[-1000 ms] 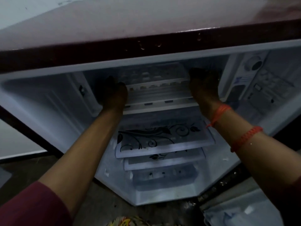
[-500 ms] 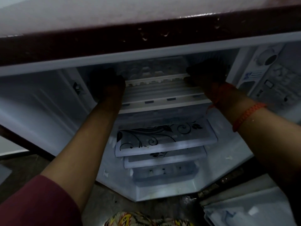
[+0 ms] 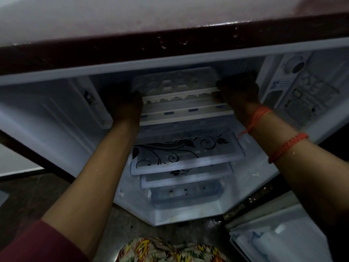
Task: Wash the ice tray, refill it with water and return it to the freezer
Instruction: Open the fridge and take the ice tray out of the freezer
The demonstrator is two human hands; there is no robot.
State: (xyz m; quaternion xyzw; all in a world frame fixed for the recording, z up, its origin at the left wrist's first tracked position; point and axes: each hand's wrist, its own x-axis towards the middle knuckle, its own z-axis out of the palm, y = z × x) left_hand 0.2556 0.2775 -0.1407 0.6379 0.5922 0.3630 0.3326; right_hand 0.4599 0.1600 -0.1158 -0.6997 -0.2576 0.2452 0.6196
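Head view, looking down into an open fridge. At the top, the ice tray [image 3: 170, 89] lies in the freezer [image 3: 185, 112], just inside its front edge, with its long axis running left to right. A hand meets each short end, both equally near. The right hand [image 3: 238, 89] grips the tray's right end, fingers curled round the rim. The left hand [image 3: 122, 103] is against the left end, but its fingers are lost in shadow and the grip cannot be told. The coming push likely runs straight back, with the tray level.
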